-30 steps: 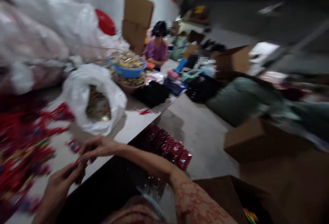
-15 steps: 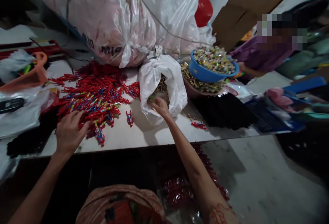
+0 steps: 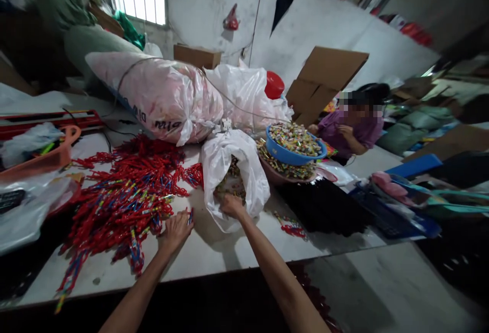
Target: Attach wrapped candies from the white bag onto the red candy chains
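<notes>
A wide heap of red packets with coloured sticks inside covers the left half of the white table. My left hand rests at the heap's right edge, fingers closing around one small red packet. My right hand reaches into the mouth of an open white plastic bag filled with small wrapped sweets; its fingers are partly hidden among them.
A blue bowl of sweets sits on a pink bowl behind the bag. Big tied plastic sacks line the back. An orange tray stands at left, black bundles at right. A person in purple sits beyond the table.
The view swung from the floor back up over the table. My left hand moved right from the heap to its edge beside the bag. My right hand stays in the bag's mouth.
</notes>
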Demonstrator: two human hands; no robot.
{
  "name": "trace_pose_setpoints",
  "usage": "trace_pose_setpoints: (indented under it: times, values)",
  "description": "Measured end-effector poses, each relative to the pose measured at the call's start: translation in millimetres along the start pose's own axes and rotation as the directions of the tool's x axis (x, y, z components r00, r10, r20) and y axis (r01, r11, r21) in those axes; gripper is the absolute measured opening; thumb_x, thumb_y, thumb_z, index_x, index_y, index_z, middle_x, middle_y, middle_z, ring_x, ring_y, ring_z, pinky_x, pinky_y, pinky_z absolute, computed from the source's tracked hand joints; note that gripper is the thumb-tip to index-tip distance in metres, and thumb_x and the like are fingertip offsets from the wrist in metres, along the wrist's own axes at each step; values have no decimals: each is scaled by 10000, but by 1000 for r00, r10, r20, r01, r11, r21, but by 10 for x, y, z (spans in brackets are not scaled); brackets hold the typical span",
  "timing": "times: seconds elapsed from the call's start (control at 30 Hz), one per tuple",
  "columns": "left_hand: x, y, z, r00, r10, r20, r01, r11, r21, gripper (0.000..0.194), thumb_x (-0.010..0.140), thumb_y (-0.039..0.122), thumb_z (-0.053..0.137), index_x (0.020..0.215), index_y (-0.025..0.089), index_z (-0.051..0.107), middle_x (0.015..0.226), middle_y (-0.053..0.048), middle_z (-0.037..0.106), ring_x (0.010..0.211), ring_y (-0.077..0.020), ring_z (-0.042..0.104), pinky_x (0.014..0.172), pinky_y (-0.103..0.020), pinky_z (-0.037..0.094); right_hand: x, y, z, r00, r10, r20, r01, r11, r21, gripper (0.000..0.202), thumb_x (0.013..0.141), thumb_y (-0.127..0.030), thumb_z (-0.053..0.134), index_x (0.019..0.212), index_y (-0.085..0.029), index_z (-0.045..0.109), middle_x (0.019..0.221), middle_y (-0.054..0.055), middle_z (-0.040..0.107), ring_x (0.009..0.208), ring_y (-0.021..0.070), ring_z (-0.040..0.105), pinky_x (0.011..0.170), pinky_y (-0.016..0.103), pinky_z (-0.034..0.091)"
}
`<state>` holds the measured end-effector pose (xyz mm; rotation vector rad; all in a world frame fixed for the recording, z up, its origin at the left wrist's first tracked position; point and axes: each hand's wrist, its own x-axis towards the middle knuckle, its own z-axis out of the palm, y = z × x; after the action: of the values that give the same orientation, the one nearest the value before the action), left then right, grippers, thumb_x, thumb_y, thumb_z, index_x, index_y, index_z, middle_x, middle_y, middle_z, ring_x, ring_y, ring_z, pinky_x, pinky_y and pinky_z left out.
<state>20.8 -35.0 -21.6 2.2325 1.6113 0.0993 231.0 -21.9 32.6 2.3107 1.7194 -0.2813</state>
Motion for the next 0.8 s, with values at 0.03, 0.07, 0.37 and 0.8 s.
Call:
trace_pose_setpoints:
  times: [0.03,0.07,0.37,0.8]
  values:
    - [-8,-7,28,1000,14,-23,-14,999,-32,350,874,267,446,1175,125,556,1172,-171,625,1141,-273,563,907,-357,400,-9,42,4,1000,-16,15,16,1000,3,339,802,-185,560,1096,-93,700,1059,203,702,1027,256,663,808,279,480]
    - [-24,-11,50,999,19,-44,-23,997,-76,330,856,231,460,1160,144,556,1175,-158,625,1162,-265,551,917,-350,397,-13,80,6,999,-34,34,34,999,9,324,793,-183,571,1070,-91,711,1030,200,710,1002,255,673,783,273,483]
    - [-383,-28,105,992,-38,124,128,444,-887,252,609,248,683,812,169,558,686,-23,634,613,-176,623,531,-255,438,3,194,71,993,-122,2,122,992,23,289,810,-118,559,1055,-93,712,1145,232,665,1120,296,624,888,302,463]
    - [-653,72,203,961,69,267,272,-76,-959,512,540,500,797,814,158,530,655,-43,663,441,-105,558,345,-170,271,-77,214,119,990,-27,-135,63,962,266,206,839,-130,520,975,-123,675,1022,182,697,1005,265,650,809,290,438]
